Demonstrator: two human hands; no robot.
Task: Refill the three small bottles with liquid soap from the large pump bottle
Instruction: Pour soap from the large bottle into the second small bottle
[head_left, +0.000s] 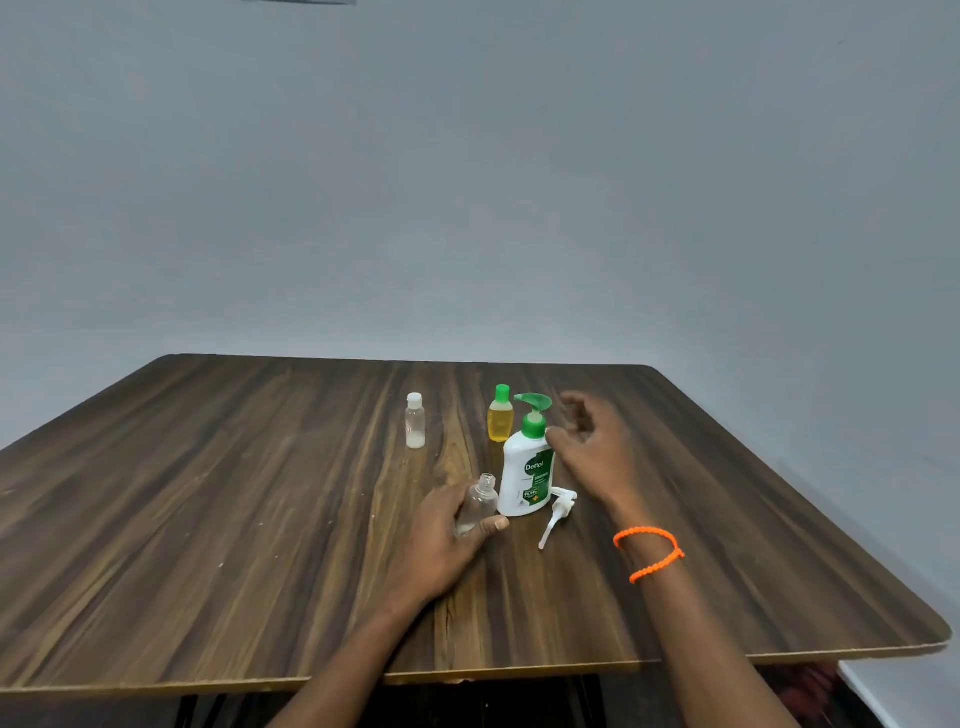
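A white pump bottle (525, 475) with a green pump head stands mid-table. My left hand (447, 535) grips a small clear bottle (477, 505) with no cap, tilted, just left of the pump bottle. My right hand (589, 452) hovers at the pump bottle's right side, fingers loosely spread and blurred, holding nothing. A small yellow bottle (501, 415) with a green cap stands behind the pump bottle. A small clear bottle with a white cap (415, 421) stands further left. A white spray-pump top (556, 514) lies on the table right of the pump bottle.
The dark wood-grain table (234, 493) has rounded corners and its near edge runs across the bottom of the view. A plain grey wall stands behind it. An orange beaded band (649, 553) circles my right wrist.
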